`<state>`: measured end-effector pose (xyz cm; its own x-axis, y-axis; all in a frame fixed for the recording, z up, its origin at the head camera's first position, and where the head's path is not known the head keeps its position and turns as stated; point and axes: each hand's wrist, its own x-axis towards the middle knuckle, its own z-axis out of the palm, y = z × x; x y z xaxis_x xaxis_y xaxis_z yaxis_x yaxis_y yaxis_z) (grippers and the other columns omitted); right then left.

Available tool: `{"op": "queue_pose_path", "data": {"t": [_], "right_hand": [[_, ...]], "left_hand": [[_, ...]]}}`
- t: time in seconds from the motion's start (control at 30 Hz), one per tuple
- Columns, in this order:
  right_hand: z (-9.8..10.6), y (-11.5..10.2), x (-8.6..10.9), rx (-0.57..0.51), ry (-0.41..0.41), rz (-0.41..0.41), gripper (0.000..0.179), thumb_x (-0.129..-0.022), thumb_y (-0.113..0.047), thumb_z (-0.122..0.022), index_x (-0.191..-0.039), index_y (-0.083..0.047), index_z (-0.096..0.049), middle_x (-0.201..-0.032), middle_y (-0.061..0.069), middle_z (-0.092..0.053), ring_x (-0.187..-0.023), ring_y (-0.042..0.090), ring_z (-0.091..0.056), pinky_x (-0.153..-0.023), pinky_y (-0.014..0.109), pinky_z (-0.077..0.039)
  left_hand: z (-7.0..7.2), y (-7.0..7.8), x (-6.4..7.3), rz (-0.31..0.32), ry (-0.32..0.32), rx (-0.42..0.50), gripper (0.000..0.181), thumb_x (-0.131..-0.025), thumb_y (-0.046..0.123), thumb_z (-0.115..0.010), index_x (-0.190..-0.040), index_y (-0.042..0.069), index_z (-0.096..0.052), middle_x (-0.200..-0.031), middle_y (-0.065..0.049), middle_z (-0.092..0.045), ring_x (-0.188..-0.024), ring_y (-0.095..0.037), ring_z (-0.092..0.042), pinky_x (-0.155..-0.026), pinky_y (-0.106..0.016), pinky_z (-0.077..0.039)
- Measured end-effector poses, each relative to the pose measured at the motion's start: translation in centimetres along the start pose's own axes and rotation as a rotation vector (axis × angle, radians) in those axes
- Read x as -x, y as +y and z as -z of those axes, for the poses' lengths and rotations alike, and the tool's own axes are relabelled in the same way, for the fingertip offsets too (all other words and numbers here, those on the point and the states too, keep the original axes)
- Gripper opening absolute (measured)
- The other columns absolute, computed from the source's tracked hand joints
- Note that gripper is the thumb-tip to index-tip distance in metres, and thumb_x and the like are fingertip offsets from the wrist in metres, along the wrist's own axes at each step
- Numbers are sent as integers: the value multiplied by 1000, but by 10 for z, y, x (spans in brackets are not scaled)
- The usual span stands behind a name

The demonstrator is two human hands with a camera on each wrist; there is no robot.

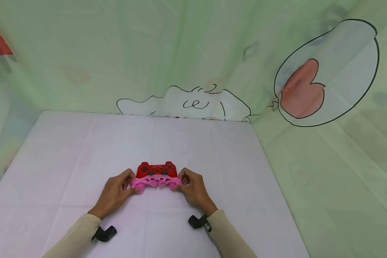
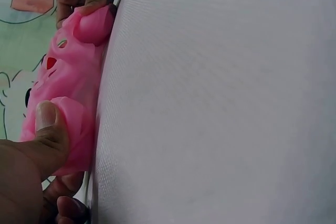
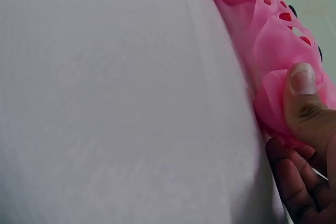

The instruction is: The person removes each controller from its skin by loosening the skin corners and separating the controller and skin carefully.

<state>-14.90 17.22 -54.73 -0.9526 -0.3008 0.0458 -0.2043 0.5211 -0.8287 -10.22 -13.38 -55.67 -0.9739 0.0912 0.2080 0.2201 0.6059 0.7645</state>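
A red game controller (image 1: 156,169) lies at the middle of the white table, its buttons and sticks facing up. A pink silicone cover (image 1: 155,180) is bunched over its lower part and both grips, while the upper face stays bare. My left hand (image 1: 114,190) pinches the cover at the left grip, the thumb (image 2: 47,129) pressed on the pink material in the left wrist view. At the other grip my right hand (image 1: 195,188) pinches the cover, its thumb (image 3: 304,95) on top in the right wrist view. Red shows through the cover's holes.
The white table (image 1: 93,150) spreads around the controller. Behind it hangs a green printed cloth (image 1: 148,53) with line drawings and a red heart (image 1: 303,93). Black wrist mounts (image 1: 104,234) sit on both beige sleeves (image 1: 80,233).
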Motion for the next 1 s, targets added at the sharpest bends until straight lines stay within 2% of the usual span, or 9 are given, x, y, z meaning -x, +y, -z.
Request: {"op": "queue_pose_path", "data": {"t": [0.17, 0.37, 0.6, 0.7, 1.0], "right_hand": [[-2, -3, -1, -7, 23, -13, 36, -80, -17, -95, -96, -21, -62, -85, -3, -60, -83, 15, -58, -71, 19, -49], [-5, -5, -2, 4, 57, -1, 36, -80, -17, -94, -94, -20, -61, -83, -3, -59, -80, 13, -58, -69, 18, -50], [-11, -12, -4, 28, 70, -25, 35, -83, -21, -93, -95, -19, -60, -83, -3, -59, -81, 12, -57, -68, 18, -48], [-12, -15, -4, 62, 78, -23, 33, -85, -20, -91, -97, -19, -60, -84, -3, -59, -81, 12, -57, -68, 18, -48], [-12, -14, -8, 125, 97, 46, 27, -91, -9, -84, -102, -17, -61, -83, -4, -60, -77, 11, -56, -66, 19, -49]], "left_hand": [[-1, 2, -2, 11, 3, -35, 33, -85, 12, -90, -100, 21, -62, -72, 8, -51, -66, -4, -45, -61, -22, -37], [-3, 3, -5, 30, 11, -68, 35, -82, 18, -93, -98, 21, -63, -75, 8, -57, -66, -6, -46, -61, -22, -38], [-8, 5, -6, 32, -29, -82, 33, -83, 18, -93, -98, 21, -63, -79, 7, -60, -66, -7, -46, -61, -22, -38], [-7, 6, -6, 41, -25, -75, 34, -83, 16, -93, -98, 20, -63, -81, 7, -61, -67, -7, -46, -61, -23, -38], [-8, 7, -7, 49, -64, -79, 33, -83, 18, -93, -99, 20, -64, -85, 6, -64, -70, -8, -47, -64, -23, -39]]}}
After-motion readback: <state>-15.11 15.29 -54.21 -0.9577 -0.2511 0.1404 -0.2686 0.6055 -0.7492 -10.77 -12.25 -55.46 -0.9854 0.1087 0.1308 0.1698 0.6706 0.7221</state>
